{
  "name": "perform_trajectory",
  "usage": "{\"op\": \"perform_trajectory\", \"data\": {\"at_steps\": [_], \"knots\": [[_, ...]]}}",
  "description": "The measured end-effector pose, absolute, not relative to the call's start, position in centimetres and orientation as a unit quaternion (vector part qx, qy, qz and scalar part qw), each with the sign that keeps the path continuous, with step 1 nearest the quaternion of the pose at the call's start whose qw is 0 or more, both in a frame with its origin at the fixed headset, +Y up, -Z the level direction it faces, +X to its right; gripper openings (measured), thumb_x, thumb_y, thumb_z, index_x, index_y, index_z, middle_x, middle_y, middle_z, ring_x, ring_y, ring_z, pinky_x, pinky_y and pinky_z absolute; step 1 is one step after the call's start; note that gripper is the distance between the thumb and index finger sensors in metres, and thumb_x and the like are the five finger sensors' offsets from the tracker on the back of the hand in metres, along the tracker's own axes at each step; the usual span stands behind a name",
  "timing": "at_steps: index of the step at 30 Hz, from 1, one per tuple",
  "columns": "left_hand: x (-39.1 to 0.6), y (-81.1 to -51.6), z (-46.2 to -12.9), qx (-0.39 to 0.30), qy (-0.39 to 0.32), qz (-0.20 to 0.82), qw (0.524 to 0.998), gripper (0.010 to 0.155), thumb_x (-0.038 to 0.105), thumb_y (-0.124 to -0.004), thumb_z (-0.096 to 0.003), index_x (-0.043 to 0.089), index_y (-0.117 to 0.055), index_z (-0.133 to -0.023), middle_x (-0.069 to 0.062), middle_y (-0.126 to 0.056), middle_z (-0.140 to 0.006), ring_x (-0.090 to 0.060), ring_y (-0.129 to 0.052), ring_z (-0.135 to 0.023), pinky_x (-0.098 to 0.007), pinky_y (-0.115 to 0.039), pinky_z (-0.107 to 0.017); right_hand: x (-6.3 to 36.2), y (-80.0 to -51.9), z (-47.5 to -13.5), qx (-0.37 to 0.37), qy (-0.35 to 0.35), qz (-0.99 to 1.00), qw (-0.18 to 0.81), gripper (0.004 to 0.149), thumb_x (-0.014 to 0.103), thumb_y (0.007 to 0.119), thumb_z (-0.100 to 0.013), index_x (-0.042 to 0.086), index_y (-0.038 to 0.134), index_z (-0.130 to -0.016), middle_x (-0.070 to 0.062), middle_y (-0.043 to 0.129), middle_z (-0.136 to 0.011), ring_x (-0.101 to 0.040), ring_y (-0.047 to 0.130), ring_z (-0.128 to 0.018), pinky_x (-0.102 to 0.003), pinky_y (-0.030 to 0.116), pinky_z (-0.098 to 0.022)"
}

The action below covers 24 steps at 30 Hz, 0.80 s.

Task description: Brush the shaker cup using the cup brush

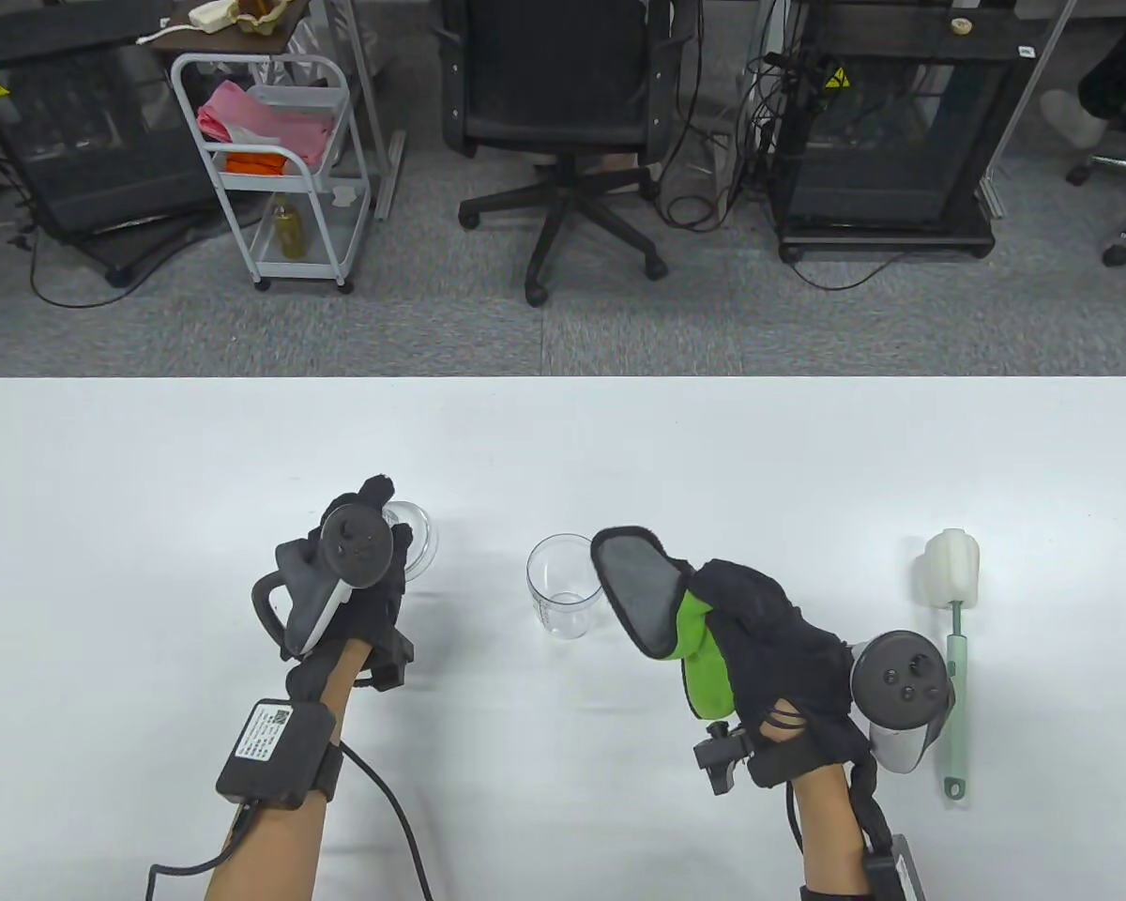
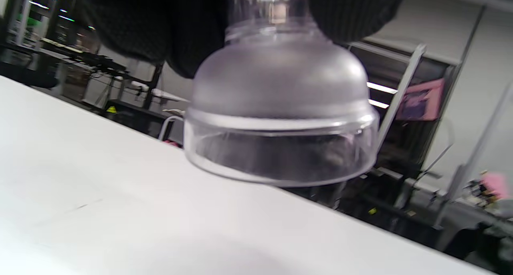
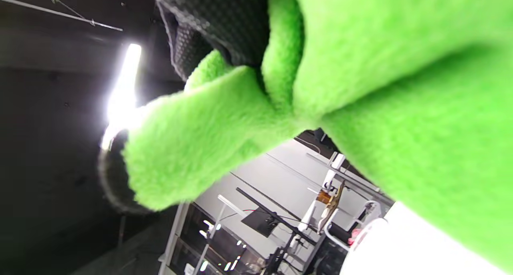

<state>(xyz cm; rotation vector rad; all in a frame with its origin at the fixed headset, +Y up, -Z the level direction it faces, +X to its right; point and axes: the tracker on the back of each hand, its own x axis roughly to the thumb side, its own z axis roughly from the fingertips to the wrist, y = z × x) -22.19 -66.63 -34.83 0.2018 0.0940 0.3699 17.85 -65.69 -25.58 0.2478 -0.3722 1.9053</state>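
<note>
The left hand (image 1: 361, 563) reaches up toward twelve o'clock, fingers curled around a clear lid (image 1: 413, 535). The right hand (image 1: 769, 648) points toward ten o'clock and grips a green and gray cloth (image 1: 657, 610).

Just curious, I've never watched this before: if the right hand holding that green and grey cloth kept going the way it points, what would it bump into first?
Probably the open shaker cup: the cloth in the right hand already reaches its rim, though height is unclear.
</note>
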Motion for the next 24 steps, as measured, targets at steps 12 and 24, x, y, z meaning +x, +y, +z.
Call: {"op": "perform_trajectory", "data": {"at_steps": [12, 24], "knots": [[-13.9, -61.9, -25.8, 0.126, -0.133, 0.397, 0.899, 0.064, 0.045, -0.071, -0.0481, 0.032, -0.049, -0.106, -0.016, -0.071, -0.107, -0.042, -0.091, -0.086, -0.057, -0.079, -0.058, 14.8, -65.2, -25.2, 0.164, -0.161, 0.864, 0.449, 0.035, 0.02, 0.086, -0.041, 0.022, 0.093, -0.075, -0.017, 0.086, -0.09, -0.041, 0.102, -0.062, -0.039, 0.097, -0.042], [-12.5, -65.1, -24.5, 0.083, -0.209, 0.497, 0.838, 0.077, 0.05, -0.078, -0.0427, 0.032, -0.039, -0.107, -0.016, -0.06, -0.111, -0.042, -0.083, -0.092, -0.057, -0.079, -0.059, 12.4, -67.5, -25.4, 0.206, 0.002, 0.665, 0.718, 0.066, 0.048, 0.08, -0.047, 0.004, 0.064, -0.094, -0.026, 0.075, -0.095, -0.051, 0.09, -0.071, -0.046, 0.09, -0.051]]}}
